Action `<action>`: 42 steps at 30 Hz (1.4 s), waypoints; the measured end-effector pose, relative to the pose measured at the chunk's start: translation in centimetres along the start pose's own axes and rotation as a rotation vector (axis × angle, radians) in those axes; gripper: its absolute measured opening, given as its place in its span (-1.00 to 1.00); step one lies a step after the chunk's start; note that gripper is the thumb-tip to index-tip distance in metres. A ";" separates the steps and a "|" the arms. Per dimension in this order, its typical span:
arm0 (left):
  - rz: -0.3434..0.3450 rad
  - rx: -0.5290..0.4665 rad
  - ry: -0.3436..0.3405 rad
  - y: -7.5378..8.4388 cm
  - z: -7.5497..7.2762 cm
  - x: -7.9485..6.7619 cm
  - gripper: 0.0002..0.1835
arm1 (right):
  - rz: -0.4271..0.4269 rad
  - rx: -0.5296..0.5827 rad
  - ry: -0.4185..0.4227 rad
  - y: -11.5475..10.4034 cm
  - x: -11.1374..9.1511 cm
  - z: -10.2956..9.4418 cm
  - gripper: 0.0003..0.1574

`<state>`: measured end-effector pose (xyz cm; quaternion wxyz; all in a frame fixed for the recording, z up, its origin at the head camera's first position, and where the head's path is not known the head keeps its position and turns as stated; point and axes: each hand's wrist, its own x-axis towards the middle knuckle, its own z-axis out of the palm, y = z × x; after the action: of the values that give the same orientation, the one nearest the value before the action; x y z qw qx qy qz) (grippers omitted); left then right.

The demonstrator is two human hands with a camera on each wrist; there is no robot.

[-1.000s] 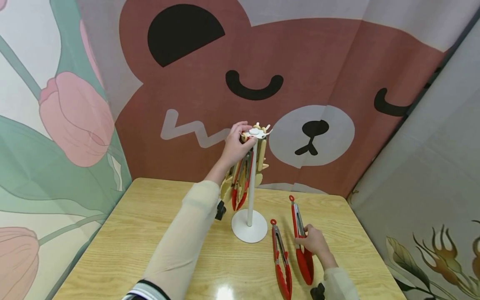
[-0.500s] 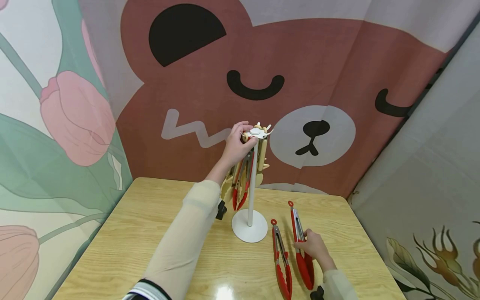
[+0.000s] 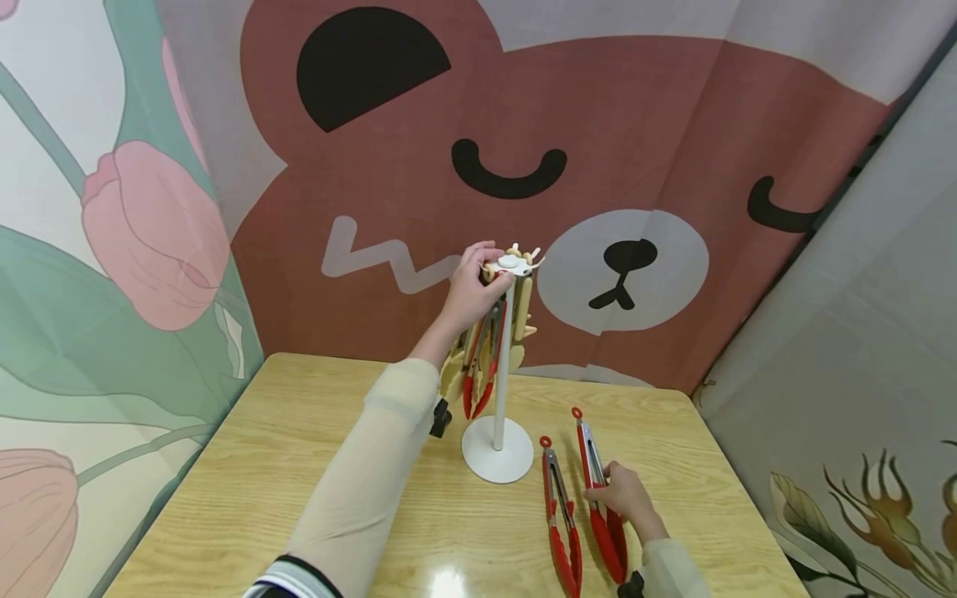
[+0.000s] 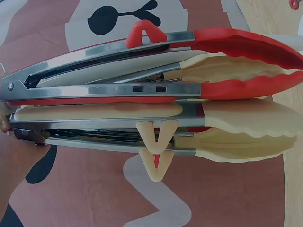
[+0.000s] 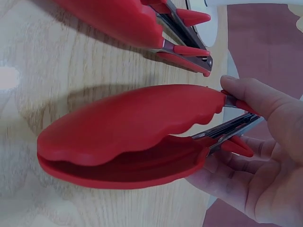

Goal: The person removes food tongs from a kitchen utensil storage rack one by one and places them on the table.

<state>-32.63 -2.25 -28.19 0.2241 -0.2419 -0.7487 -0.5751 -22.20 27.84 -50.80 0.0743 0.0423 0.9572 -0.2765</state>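
A white utensil stand (image 3: 499, 374) has tongs hanging from its hooked top. My left hand (image 3: 473, 286) holds that top, thumb on the near side and fingers behind. Below it hang red tongs (image 4: 246, 47) and cream tongs (image 4: 251, 113), side by side in the left wrist view. My right hand (image 3: 626, 496) grips another pair of red tongs (image 5: 132, 127) around the middle, thumb on one arm and fingers on the other. Their scalloped heads are slightly apart. Whether they touch the table cannot be told. A further pair of red tongs (image 3: 561, 523) lies just left of them.
The wooden table (image 3: 299, 465) ends at a back edge close behind the stand. A curtain with a bear print (image 3: 620, 124) hangs there, and a pale curtain (image 3: 845, 357) runs along the right side. The stand's round white base (image 3: 516, 465) rests on the tabletop.
My right hand's tongs have shifted a little toward me and slightly left at their ring end. My left hand and the stand look the same.
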 end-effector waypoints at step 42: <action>-0.016 -0.007 -0.001 0.2 0.1 -0.1 -0.62 | 0.014 0.002 -0.027 1.2 -0.5 1.8 -0.54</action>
<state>-32.43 -2.14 -28.09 0.2184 -0.2370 -0.7486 -0.5794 -21.32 27.89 -52.89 0.0893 0.0455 0.9555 -0.2775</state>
